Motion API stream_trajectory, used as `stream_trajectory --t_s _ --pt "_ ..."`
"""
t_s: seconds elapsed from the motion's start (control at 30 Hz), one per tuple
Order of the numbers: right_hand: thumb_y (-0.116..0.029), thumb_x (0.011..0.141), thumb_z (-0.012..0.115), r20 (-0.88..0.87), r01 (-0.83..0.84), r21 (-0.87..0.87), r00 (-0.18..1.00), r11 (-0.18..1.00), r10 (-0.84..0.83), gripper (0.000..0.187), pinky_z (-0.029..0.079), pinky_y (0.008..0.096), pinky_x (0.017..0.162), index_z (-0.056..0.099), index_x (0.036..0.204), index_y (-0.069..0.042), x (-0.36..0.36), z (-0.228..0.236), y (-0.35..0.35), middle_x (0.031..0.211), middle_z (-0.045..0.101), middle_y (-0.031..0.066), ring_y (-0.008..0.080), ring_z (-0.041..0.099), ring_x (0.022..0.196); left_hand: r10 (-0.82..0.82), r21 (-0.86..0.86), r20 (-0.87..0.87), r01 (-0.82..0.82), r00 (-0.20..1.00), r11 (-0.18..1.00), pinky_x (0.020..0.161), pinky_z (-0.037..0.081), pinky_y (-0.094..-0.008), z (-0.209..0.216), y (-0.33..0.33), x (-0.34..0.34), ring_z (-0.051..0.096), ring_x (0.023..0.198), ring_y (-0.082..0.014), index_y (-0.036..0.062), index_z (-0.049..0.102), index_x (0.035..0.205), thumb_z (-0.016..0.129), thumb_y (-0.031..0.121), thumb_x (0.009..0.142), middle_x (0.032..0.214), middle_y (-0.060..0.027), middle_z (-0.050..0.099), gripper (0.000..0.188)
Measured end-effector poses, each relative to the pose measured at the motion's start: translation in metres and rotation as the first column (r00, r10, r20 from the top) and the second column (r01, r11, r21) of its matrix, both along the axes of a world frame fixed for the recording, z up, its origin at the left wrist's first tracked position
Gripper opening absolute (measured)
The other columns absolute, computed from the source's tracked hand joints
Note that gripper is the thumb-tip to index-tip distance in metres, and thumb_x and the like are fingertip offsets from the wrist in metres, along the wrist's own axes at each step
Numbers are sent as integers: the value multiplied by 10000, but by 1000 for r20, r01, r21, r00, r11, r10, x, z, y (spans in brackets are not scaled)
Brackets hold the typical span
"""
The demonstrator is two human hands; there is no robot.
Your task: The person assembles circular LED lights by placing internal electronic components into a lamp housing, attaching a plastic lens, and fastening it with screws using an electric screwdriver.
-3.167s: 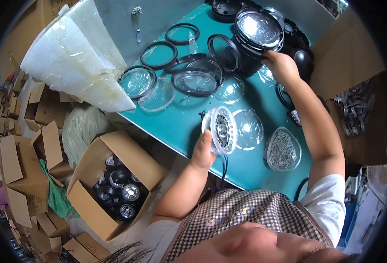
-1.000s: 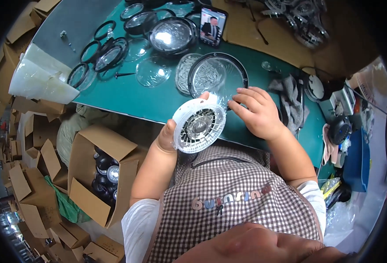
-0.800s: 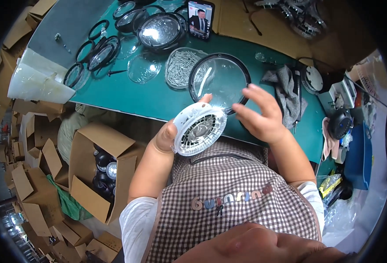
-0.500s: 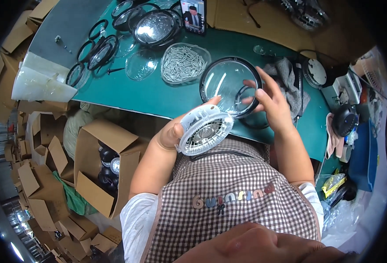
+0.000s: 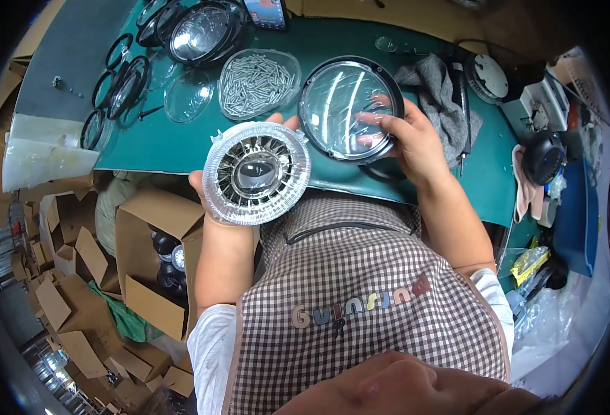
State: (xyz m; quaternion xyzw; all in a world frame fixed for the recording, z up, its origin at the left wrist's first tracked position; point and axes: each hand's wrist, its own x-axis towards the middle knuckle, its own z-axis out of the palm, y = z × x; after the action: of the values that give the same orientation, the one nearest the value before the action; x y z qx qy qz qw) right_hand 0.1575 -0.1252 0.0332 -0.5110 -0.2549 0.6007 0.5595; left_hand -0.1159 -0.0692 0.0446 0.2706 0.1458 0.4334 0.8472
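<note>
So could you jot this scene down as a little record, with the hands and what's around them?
Left hand: holding a round lamp with a clear ribbed rim
Right hand: holding a clear disc with a black rim, fingers showing through it
Table: green
Beyond the hands: clear tub of small metal screws
Beside the right hand: gray cloth
Lower left: open cardboard box holding dark round things

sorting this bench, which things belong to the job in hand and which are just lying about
In the job:
round clear-rimmed part, left hand
black-ringed clear disc, right hand
metal pieces, probably

Apparently just lying about:
grey cloth
phone
</note>
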Motion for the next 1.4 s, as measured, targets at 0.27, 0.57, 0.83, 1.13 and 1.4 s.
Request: stream_trajectory --t_s 0.27,0.57,0.83,1.13,1.4 --pt "-13 901 470 119 35 41 992 999 -39 516 576 297 755 363 1406 -14 -12 5 -1 1310 610 198 215 690 1017 142 285 -337 -43 931 958 1130 399 -438 28 0 19 469 1357 -291 -36 229 1538 720 792 656 1473 -189 450 1305" --pt "52 871 404 142 52 271 985 961 -94 620 561 291 753 301 1480 -16 -25 -8 -1 1349 563 246 273 681 1077 -126 110 61 118 990 987 1083 467 -444 6 20 38 529 1304 -295 -17 300 1518 500 850 783 1449 -181 490 1154" --pt "10 953 453 181 174 326 953 929 -243 407 559 356 878 404 1357 26 -24 -17 8 1320 565 229 270 671 1064 83 284 -242 -11 967 959 1049 472 -402 18 15 51 529 1281 -265 21 285 1534 518 810 818 1450 -147 475 1091" --pt "-76 920 647 269 141 221 942 965 -199 505 471 310 1010 471 1382 26 -39 -20 7 1272 611 132 196 601 1148 769 783 -565 486 298 388 1151 275 -548 20 1 68 299 1404 -466 76 342 1523 845 673 566 1501 -272 337 1235" --pt "-73 918 651 38 91 210 994 974 -101 437 515 292 931 527 1330 6 -25 -23 3 1199 646 89 161 631 1061 606 730 -611 657 508 185 1173 261 -561 30 33 47 254 1457 -465 171 478 1475 898 434 535 1534 -183 381 1063"
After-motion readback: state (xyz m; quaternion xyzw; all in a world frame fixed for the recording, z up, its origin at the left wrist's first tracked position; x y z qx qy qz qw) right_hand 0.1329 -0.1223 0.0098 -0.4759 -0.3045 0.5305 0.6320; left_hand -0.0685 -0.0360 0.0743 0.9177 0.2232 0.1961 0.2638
